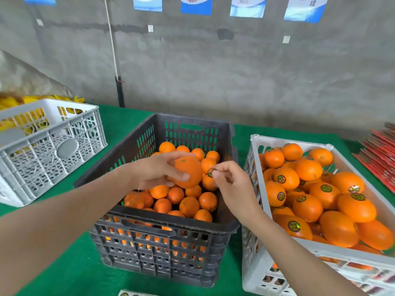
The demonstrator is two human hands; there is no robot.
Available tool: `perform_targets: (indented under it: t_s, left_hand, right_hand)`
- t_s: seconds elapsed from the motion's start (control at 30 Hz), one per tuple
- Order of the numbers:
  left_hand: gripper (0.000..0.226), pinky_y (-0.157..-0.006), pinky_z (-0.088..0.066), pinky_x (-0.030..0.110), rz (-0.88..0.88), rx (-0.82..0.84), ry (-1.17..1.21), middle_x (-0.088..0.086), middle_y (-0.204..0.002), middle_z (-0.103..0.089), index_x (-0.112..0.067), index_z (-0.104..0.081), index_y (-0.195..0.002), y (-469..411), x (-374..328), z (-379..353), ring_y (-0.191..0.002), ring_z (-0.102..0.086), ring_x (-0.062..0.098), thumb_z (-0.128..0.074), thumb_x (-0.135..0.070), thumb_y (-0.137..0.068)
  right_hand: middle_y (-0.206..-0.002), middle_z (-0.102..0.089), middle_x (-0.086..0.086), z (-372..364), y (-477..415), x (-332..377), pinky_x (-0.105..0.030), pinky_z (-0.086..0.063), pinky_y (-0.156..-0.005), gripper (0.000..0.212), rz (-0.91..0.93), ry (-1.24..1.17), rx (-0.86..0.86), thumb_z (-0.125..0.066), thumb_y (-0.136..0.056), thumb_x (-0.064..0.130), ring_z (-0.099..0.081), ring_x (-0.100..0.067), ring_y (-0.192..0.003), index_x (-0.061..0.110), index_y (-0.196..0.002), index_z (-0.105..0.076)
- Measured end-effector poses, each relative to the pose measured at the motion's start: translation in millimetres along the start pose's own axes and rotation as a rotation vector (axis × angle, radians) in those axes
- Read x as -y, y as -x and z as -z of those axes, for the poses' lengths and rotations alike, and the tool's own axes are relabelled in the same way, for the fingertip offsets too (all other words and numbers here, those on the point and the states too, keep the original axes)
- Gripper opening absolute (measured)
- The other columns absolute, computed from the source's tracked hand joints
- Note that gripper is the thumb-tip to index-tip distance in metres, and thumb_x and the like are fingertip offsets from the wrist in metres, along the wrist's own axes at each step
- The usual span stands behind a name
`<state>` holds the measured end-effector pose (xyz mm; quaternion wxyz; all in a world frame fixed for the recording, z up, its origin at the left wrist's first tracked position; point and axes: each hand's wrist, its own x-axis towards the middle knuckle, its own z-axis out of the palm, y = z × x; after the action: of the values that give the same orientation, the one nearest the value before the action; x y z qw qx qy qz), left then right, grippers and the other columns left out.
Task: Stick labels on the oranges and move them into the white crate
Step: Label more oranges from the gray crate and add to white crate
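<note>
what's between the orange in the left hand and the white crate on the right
The right hand, pinching a round green-and-gold label, and the black plastic crate's right wall lie between the held round orange and the white plastic crate.

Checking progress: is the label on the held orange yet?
Not yet: right hand pinches the label beside the orange in the left hand.

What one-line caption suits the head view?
Left hand holds an orange over the black crate; right hand pinches a label.
</note>
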<state>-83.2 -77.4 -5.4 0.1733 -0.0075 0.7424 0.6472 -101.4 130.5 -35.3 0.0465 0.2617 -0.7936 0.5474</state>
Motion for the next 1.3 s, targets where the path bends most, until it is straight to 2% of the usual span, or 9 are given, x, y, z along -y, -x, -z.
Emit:
perform_targets:
  t_s: [0.1,0.23,0.4,0.57,0.77,0.9,1.07,1.2,1.3]
  left_hand:
    - [0.098,-0.076,-0.057,0.039,-0.047,-0.007,0.138,0.007,-0.114,-0.069,-0.018,-0.056,-0.121,22,2,-8,-0.103,-0.067,0.027,-0.097,-0.038,-0.034]
    - [0.1,-0.074,-0.058,0.037,-0.071,0.01,0.266,0.01,-0.115,-0.069,-0.013,-0.058,-0.122,34,-2,-34,-0.105,-0.067,0.027,-0.094,-0.05,-0.036]
    - [0.091,-0.068,-0.059,0.037,-0.057,0.007,0.339,0.014,-0.113,-0.069,-0.011,-0.064,-0.115,37,-14,-68,-0.099,-0.069,0.028,-0.093,-0.047,-0.037]
    - [0.045,-0.066,-0.059,0.037,-0.029,-0.055,0.349,0.009,-0.103,-0.073,-0.015,-0.065,-0.108,36,-20,-100,-0.092,-0.071,0.028,-0.069,-0.034,-0.068]
    - [0.055,-0.068,-0.059,0.035,-0.052,0.002,0.281,0.007,-0.107,-0.072,-0.02,-0.067,-0.109,43,-24,-131,-0.095,-0.07,0.026,-0.079,-0.044,-0.062]
    - [0.09,-0.065,-0.059,0.033,-0.061,0.039,0.269,0.007,-0.106,-0.073,-0.021,-0.066,-0.107,49,-22,-150,-0.093,-0.071,0.024,-0.094,-0.051,-0.027]
    - [0.029,-0.071,-0.059,0.039,-0.123,0.037,0.347,0.007,-0.106,-0.073,-0.026,-0.073,-0.098,44,-23,-184,-0.099,-0.069,0.027,-0.064,-0.041,-0.074]
    - [0.035,-0.069,-0.06,0.04,-0.061,-0.151,0.252,0.006,-0.091,-0.075,-0.025,-0.061,-0.098,29,-24,-218,-0.088,-0.072,0.024,-0.052,-0.054,-0.081]
    - [0.038,-0.076,-0.059,0.043,-0.019,-0.312,0.205,0.015,-0.105,-0.069,-0.018,-0.054,-0.119,0,-28,-235,-0.085,-0.07,0.027,-0.035,-0.044,-0.1]
  right_hand:
    - [-0.1,-0.059,0.014,6,2,12,-0.003,-0.038,-0.077,0.017,0.027,-0.054,0.073,-0.057,-0.091,0.014,-0.053,0.005,-0.098,0.028,-0.082,-0.057]
    - [-0.11,-0.053,0.019,21,10,33,-0.001,-0.035,-0.082,0.024,0.131,-0.076,0.185,-0.06,-0.089,0.014,-0.045,0.013,-0.109,0.031,-0.072,-0.057]
    - [-0.112,-0.047,0.015,46,29,46,-0.026,-0.041,-0.097,0.02,0.204,0.08,0.217,-0.059,-0.09,0.019,-0.043,0.006,-0.111,0.032,-0.076,-0.055]
    - [-0.103,-0.048,0.005,65,53,49,-0.033,-0.049,-0.081,0.011,0.322,0.33,0.075,-0.055,-0.092,0.02,-0.047,-0.003,-0.095,0.021,-0.082,-0.051]
    - [-0.104,-0.055,0.003,81,83,47,-0.039,-0.052,-0.064,0.012,0.389,0.393,-0.146,-0.064,-0.085,0.026,-0.05,-0.008,-0.086,0.019,-0.091,-0.057]
    - [-0.126,-0.044,0.021,103,94,41,-0.029,-0.051,-0.079,0.083,0.147,0.182,-0.107,-0.072,-0.072,0.047,-0.054,-0.003,-0.104,0.058,-0.134,-0.018]
    - [-0.12,-0.047,0.022,109,114,23,-0.017,-0.049,-0.084,0.07,0.137,0.065,0.095,-0.073,-0.073,0.042,-0.05,0.003,-0.11,0.04,-0.131,-0.034]
    - [-0.118,-0.044,0.011,121,116,3,-0.016,-0.049,-0.082,0.071,0.145,0.157,-0.009,-0.079,-0.067,0.022,-0.047,-0.001,-0.104,0.029,-0.126,-0.04]
    - [-0.109,-0.04,0.015,141,100,-14,-0.002,-0.039,-0.076,0.066,0.101,0.176,-0.061,-0.08,-0.062,0.029,-0.041,0.01,-0.101,0.036,-0.114,-0.04]
